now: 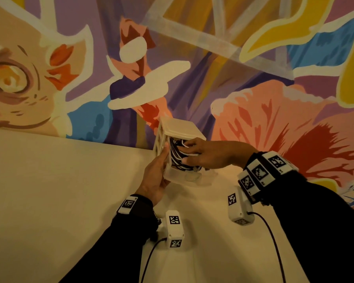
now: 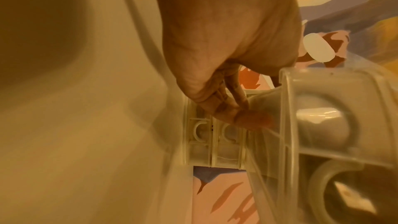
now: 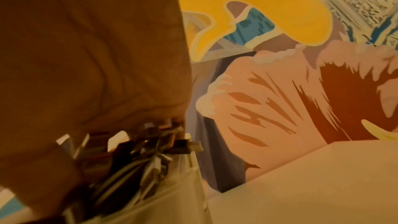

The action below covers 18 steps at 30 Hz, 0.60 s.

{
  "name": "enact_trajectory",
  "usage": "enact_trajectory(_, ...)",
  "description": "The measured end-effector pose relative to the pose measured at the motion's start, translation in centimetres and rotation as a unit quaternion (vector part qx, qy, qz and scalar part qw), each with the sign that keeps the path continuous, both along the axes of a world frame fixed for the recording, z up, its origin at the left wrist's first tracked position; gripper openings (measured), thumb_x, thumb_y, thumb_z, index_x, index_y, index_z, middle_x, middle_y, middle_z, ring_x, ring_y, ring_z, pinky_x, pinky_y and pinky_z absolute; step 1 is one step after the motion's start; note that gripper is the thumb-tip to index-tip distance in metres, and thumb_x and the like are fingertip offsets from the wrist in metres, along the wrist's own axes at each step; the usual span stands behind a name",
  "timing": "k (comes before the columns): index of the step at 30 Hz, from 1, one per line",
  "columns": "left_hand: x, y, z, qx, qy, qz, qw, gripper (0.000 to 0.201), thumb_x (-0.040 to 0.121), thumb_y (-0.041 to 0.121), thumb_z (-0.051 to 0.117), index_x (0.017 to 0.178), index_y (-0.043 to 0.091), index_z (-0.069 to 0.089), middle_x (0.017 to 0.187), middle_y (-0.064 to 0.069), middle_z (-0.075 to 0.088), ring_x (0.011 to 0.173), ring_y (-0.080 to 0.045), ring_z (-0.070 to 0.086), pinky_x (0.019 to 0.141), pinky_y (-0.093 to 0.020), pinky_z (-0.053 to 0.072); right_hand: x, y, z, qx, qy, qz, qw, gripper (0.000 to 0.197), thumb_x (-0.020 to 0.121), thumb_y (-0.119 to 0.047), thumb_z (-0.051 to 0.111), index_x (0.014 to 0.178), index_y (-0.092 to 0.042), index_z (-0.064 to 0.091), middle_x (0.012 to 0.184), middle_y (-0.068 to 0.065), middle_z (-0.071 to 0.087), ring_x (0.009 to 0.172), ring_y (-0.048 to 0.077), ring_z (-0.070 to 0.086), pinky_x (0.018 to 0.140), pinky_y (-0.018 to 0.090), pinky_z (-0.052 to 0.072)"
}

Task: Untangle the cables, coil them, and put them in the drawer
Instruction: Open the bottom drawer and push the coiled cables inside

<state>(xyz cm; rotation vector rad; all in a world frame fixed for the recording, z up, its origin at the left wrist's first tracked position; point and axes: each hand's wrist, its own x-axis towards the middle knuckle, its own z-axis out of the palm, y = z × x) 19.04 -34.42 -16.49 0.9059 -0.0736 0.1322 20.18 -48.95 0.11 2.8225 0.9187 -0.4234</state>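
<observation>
- Small white plastic drawer unit [image 1: 179, 132] stands on the pale tabletop [image 1: 49, 180], at its far edge just in front of the painted mural wall [image 1: 253, 78].
- Its translucent drawer [image 1: 187, 176] is pulled out toward the person; the front panel with a round recessed grip shows in the left wrist view [image 2: 323, 125].
- Black and white cables [image 1: 177, 156] sit as a bundle in the open drawer. Individual coils cannot be told apart, so neatness is not confirmable; plug ends jut from the dark mass in the right wrist view [image 3: 133, 152].
- Left hand [image 1: 154, 178]: fingers straight and together, laid flat against the left side of the unit, apparently bracing it. Left wrist view shows the fingertips [image 2: 226, 106] touching the latticed side wall.
- Right hand [image 1: 202, 156]: reaches in from the right, fingers extended over the bundle and touching it, seemingly pressing the cables down. One white strand runs by the fingertips; a pinch cannot be confirmed.
- No loose cable visible on the tabletop within these views.
- Judgement: task is late-stage. Untangling and coiling look finished; cables are in the drawer.
- Remaining, as judged: seat the bundle below the drawer rim, withdraw the right hand, push the drawer shut.
</observation>
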Motion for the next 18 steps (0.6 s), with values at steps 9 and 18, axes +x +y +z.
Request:
enact_trajectory(9,-0.4,-0.1,0.4,0.002,-0.001,-0.014,1.0,0.057,0.101,0.066,0.058,0.148,0.034,0.062,0.141,-0.003,0.071,0.133,-0.024,0.067,0.11,-0.046,0.052,0.1,2.2,-3.3,0.031,-0.13,-0.026,0.991,0.053,0.109,-0.062,0.032,0.152,-0.039,0.051,0.151,0.008,0.032,0.138,0.038,0.03,0.118,0.055,0.035)
enact_trajectory(18,-0.4,-0.1,0.5,0.012,0.012,0.019,1.0,0.053,0.099,0.063,0.062,0.136,0.026,0.074,0.132,-0.005,0.076,0.126,-0.025,0.071,0.109,-0.046,0.054,0.0,-2.3,0.2,0.196,0.027,0.014,0.98,0.047,0.095,-0.039,0.078,0.14,-0.043,0.067,0.149,-0.015,0.059,0.133,0.012,0.056,0.101,0.024,0.042)
